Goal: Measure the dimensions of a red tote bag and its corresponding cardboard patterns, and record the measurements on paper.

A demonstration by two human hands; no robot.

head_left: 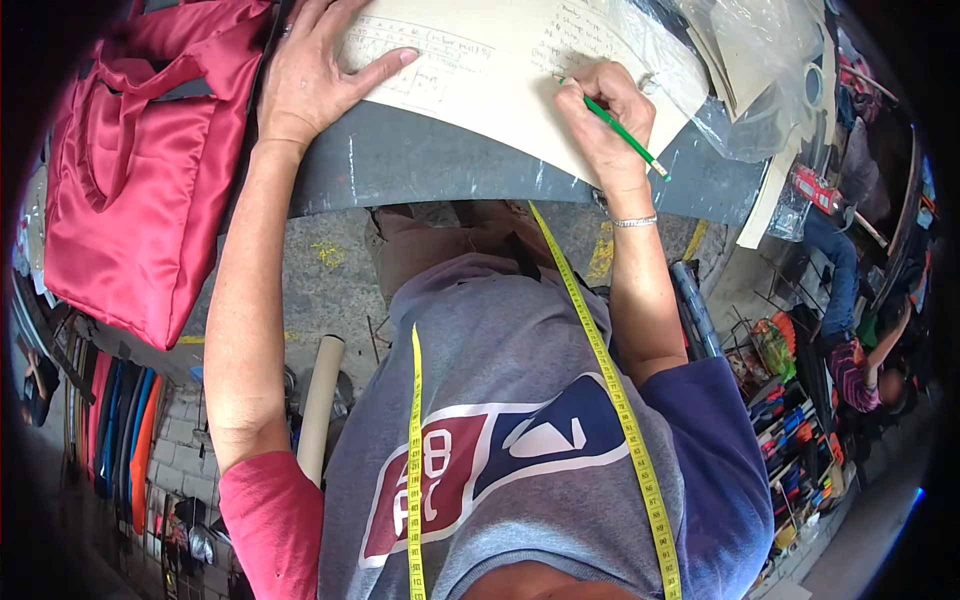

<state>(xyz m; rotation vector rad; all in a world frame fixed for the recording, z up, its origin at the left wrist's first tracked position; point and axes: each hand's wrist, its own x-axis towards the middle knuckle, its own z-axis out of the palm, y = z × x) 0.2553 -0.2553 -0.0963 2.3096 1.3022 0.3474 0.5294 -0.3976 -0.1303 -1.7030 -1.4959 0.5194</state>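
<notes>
A large sheet of cream paper [490, 110] with handwritten notes lies on the dark grey table [420, 165]. My right hand [612, 125] grips a green pencil [622, 132], its tip down at the writing on the paper's right part. Fingers and thumb spread, my left hand [318, 75] rests flat at the paper's left edge, the thumb lying over the sheet. A yellow measuring tape [603, 350] hangs round my neck, both ends down my front.
A shiny red fabric bag [140, 190] hangs over the table's left side. Clear plastic sheeting [745, 90] and card pieces cover the right end. A cream roll [322, 400] leans below. Fabric rolls [125, 430] stand at left; another person [855, 350] is at far right.
</notes>
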